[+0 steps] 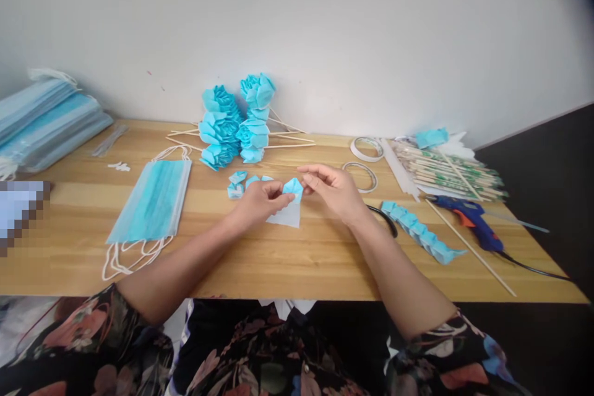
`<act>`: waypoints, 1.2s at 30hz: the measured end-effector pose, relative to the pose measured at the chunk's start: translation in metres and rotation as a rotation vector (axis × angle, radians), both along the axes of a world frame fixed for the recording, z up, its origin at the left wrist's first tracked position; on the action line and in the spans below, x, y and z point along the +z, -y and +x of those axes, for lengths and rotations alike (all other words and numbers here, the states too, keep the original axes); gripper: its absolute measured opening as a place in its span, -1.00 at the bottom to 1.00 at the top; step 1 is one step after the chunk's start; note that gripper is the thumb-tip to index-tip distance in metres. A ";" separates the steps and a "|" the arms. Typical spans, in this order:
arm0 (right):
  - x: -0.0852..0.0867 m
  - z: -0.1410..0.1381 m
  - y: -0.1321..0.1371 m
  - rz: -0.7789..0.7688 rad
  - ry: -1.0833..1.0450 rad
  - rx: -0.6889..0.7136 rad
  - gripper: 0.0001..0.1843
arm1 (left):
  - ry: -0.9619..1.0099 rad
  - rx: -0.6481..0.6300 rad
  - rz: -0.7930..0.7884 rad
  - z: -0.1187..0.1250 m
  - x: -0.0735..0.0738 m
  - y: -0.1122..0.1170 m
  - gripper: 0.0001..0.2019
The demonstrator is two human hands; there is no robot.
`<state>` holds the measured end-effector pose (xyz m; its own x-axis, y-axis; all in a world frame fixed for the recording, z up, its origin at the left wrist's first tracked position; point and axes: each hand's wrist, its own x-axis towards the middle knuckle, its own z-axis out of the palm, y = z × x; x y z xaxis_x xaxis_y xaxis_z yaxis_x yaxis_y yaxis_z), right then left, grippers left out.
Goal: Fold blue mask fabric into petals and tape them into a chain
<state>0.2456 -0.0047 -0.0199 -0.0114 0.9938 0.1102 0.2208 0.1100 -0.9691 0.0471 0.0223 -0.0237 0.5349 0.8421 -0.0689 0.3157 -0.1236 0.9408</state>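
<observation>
My left hand [262,203] pinches a small folded piece of blue mask fabric [292,187] between thumb and fingers. At the piece's right edge is my right hand [330,189], its fingers bent and closed against that edge; the fingertips are partly hidden. Below the folded piece, a white sheet [288,218] shows on or just above the table. Several small folded blue pieces [236,189] lie beyond my left hand, partly covered by it. A row of folded blue pieces [420,230] rests to the right of my right forearm.
Blue fabric flowers on sticks [220,127] lie against the wall. Stacked face masks [148,201] are on the left, with a larger mask pile [51,120] behind. Right: tape rolls [366,149], wooden sticks [440,170], a blue glue gun [477,223] with its cord, and scissors handle-like black loop [387,218].
</observation>
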 end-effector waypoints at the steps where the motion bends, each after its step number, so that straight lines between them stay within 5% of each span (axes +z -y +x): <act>1: 0.003 0.008 0.000 0.006 0.006 -0.043 -0.63 | -0.002 0.004 0.011 -0.001 0.000 0.000 -0.66; 4: 0.016 0.036 0.002 0.013 0.122 -0.176 -0.62 | -0.001 0.021 0.028 -0.002 -0.002 -0.002 -0.67; 8: 0.025 0.062 0.012 0.015 0.596 -0.192 -0.71 | 0.006 0.024 0.036 -0.002 -0.002 -0.003 -0.64; 13: 0.007 0.061 0.022 0.035 0.968 -0.100 -0.81 | 0.031 0.056 -0.025 0.000 0.001 -0.001 -0.66; 20: -0.013 0.040 0.020 0.145 1.257 -0.202 -0.77 | 0.079 0.067 -0.043 -0.001 0.001 -0.001 -0.66; 24: -0.021 0.043 0.019 0.134 1.095 -0.303 -0.81 | 0.090 0.043 -0.038 -0.001 -0.001 -0.001 -0.67; 30: -0.031 0.058 0.013 -0.022 0.440 -0.362 -0.83 | 0.119 0.029 -0.071 -0.001 -0.003 0.000 -0.69; 36: -0.004 0.043 0.016 -0.083 0.035 -0.316 -0.80 | 0.146 0.025 -0.136 0.000 0.000 0.001 -0.69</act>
